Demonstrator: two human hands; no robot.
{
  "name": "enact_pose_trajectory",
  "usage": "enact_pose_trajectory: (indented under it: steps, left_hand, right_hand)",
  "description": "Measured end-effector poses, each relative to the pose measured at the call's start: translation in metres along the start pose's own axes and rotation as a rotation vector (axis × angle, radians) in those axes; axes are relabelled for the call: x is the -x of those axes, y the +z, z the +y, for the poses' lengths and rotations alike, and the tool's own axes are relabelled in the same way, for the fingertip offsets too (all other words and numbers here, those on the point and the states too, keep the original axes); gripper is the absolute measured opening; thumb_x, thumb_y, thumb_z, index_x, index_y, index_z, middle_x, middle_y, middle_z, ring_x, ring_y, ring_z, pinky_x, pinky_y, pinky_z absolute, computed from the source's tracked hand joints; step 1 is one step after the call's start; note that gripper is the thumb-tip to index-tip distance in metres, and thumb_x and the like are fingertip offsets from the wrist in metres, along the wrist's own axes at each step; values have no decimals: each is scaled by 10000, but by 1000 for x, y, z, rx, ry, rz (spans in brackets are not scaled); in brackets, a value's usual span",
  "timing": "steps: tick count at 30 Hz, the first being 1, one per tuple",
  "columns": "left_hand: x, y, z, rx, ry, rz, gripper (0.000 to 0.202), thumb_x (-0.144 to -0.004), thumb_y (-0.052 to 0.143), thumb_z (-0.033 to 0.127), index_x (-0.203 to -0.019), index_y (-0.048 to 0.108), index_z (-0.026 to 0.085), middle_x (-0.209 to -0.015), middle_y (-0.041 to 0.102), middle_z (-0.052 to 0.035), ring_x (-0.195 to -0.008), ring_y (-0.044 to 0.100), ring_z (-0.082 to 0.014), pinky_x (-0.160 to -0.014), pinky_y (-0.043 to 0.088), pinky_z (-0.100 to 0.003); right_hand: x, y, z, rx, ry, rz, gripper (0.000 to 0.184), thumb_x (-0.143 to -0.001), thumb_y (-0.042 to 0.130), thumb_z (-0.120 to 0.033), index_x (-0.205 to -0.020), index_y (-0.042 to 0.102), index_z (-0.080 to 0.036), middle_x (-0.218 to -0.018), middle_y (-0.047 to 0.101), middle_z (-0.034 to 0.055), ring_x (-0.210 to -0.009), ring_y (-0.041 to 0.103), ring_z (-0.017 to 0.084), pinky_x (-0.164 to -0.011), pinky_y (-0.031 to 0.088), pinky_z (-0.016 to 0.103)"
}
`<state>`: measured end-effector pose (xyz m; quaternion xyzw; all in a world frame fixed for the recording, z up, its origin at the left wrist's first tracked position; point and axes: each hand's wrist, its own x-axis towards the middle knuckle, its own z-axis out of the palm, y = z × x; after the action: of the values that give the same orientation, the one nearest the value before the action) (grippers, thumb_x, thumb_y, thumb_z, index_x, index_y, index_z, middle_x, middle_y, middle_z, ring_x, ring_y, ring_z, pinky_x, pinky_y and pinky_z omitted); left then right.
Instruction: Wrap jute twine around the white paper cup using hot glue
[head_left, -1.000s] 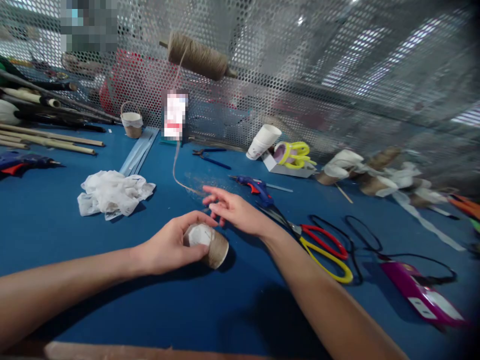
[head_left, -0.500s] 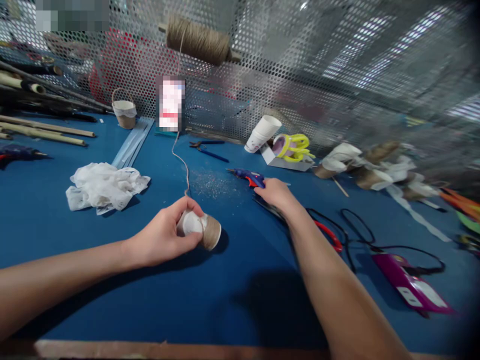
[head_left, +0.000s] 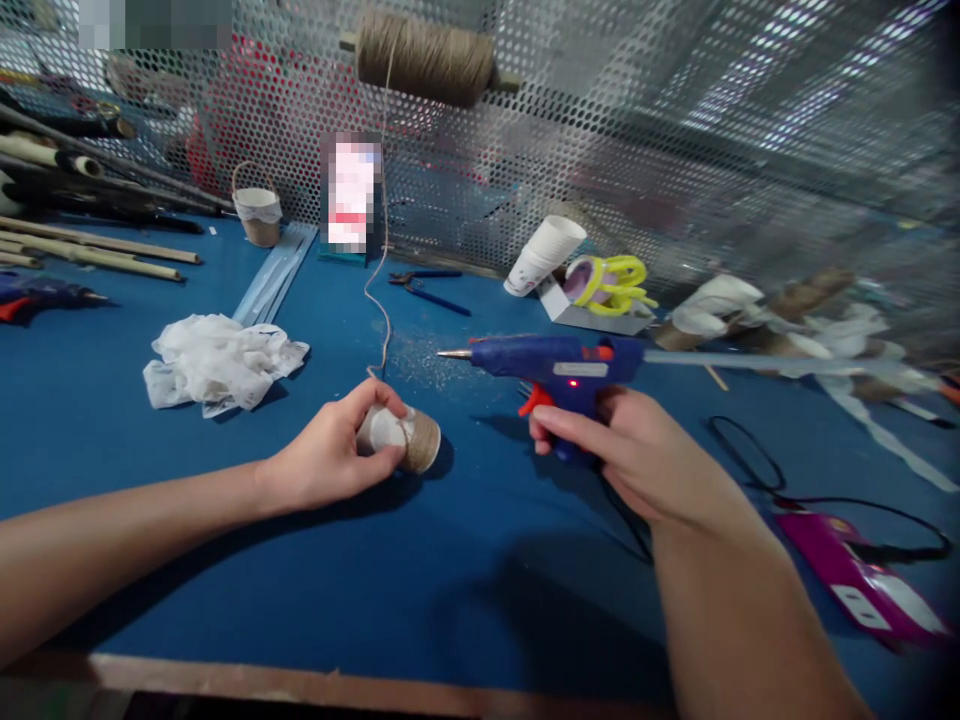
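Note:
My left hand [head_left: 330, 455] grips a small paper cup [head_left: 401, 438] lying on its side on the blue table [head_left: 225, 480]; brown twine is wound round part of the cup. A strand of twine [head_left: 382, 300] runs from the cup up to a big twine spool [head_left: 427, 58] mounted on the mesh wall. My right hand [head_left: 637, 450] holds a blue glue gun [head_left: 555, 365] by its handle, lifted off the table, with its metal nozzle pointing left towards the cup. A small red light shows on the gun's body.
A crumpled white plastic sheet [head_left: 217, 360] lies at the left, with bamboo sticks [head_left: 90, 255] and a small basket cup [head_left: 259, 215] behind. Stacked paper cups [head_left: 544, 250], pliers [head_left: 424, 285], a purple device [head_left: 855, 580] with a black cable and several wrapped cups are at the right.
My right hand reached from the cup over to the glue gun, took hold of it and lifted it towards the cup. The left hand kept hold of the cup.

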<state>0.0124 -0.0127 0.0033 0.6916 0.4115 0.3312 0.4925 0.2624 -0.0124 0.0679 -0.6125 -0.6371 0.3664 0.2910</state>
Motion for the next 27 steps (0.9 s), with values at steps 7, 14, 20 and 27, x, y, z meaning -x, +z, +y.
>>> enact_pose_trajectory:
  steps: [7, 14, 20, 27]
  left_hand:
    - [-2, 0, 1, 62, -14, 13, 247, -717, 560, 182, -914, 411, 181, -700, 457, 43, -527, 411, -69, -484, 347, -192]
    - [-2, -3, 0, 94, -28, -24, 243, -752, 546, 220, -937, 396, 174, -677, 483, 35, -533, 414, -81, -497, 344, -206]
    - [-2, -4, 0, 86, -11, -41, 218, -786, 526, 248, -951, 406, 171, -691, 463, 34, -554, 405, -87, -508, 338, -209]
    - [-2, -6, -4, 7, 18, 21, 144, -868, 430, 297, -932, 453, 169, -786, 500, -1, -682, 437, -120, -632, 372, -256]
  right_hand:
    - [19, 12, -3, 55, -56, -53, 268, -773, 564, -442, -859, 635, -198, -513, 555, -24, -422, 512, 113, -402, 440, 246]
    - [27, 16, -4, 403, -280, -59, 296, -766, 534, -429, -532, 542, -247, -380, 514, -34, -361, 508, 134, -433, 434, 291]
    - [25, 16, 0, 404, -329, -95, 280, -800, 526, -393, -554, 530, -259, -389, 522, -51, -342, 494, 121, -397, 427, 266]
    - [27, 17, -1, 513, -429, -59, 386, -820, 501, -380, -453, 495, -260, -359, 505, -47, -359, 523, 124, -402, 442, 246]
